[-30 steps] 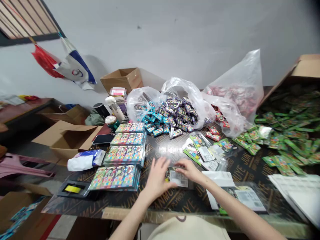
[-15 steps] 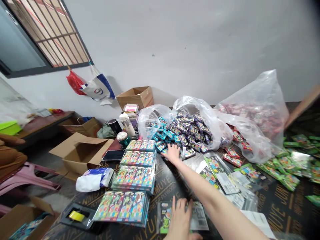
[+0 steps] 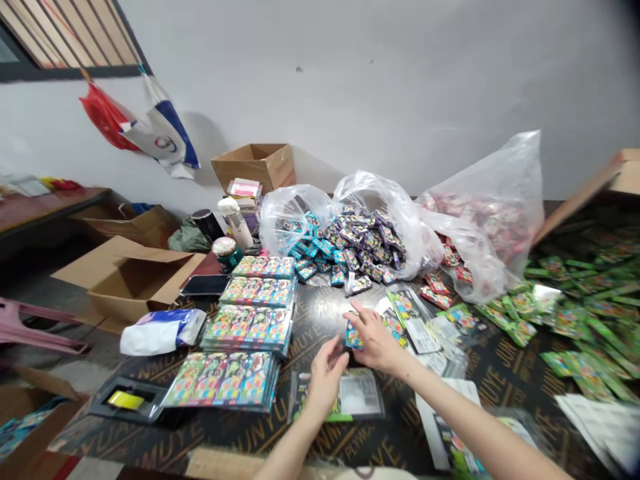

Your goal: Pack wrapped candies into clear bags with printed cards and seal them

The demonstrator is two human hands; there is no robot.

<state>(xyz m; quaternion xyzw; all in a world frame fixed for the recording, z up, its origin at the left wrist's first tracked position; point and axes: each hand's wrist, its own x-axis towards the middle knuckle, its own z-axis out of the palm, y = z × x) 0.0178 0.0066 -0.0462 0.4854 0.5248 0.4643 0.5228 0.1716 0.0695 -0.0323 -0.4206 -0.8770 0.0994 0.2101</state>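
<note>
In the head view, my right hand [image 3: 377, 339] is closed on a small blue packet [image 3: 353, 335], gripped by its fingers above the table. My left hand [image 3: 326, 377] is just left of it, with fingers curled, apart and holding nothing visible. Under my left hand lies a green-and-black printed card in a clear sleeve [image 3: 361, 395], partly covered by the hand. Blue packets [image 3: 320, 248] and purple-black packets [image 3: 373, 240] spill from clear plastic bags behind my hands. To the left, several stacks of colourful packet sets [image 3: 223, 380] stand in a row.
Red packets [image 3: 436, 291] and many green packets [image 3: 570, 320] lie to the right. Loose printed sleeves [image 3: 420, 333] are beside my right forearm. A phone [image 3: 205, 285], tape in a black tray [image 3: 125, 400], bottles [image 3: 235, 223] and an open carton [image 3: 135, 283] are at left.
My right hand has come back from the blue pile with a blue packet. My left hand has lifted from the sleeved card towards it. The view has shifted to the right.
</note>
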